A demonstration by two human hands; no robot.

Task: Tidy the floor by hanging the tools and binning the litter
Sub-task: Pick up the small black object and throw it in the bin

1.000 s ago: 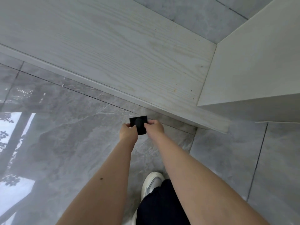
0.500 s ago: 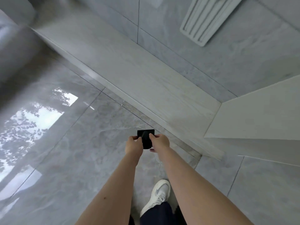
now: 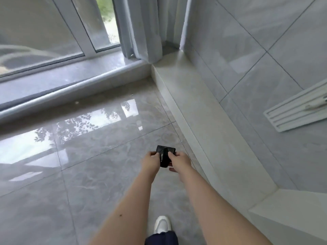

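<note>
You have a small black folded item (image 3: 165, 157), most likely a piece of litter or a folded bag, though its material is too small to tell, held in the air between both hands in front of you, above the glossy tiled floor (image 3: 88, 174) and near the pale skirting ledge (image 3: 203, 138) on your right. Its long axis runs roughly away from you, the wider end pointing toward the window (image 3: 53, 32) and the narrower end back at your wrists. Your left hand (image 3: 151, 161) pinches its left edge and your right hand (image 3: 179, 160) pinches its right edge, fingers pressed onto the black surface; the thumbs' exact hold is hidden. You appear to be in the binning step, carrying or unfolding this 1 item, with no bin in view. The next move probably calls for finding that bin, keeping both pinches firm so the item does not slip onto the floor. A white slatted rack (image 3: 297, 114) is mounted on the tiled wall (image 3: 247, 41) to your right, possibly a hanging place. A curtain (image 3: 141, 27) hangs in the corner ahead.
</note>
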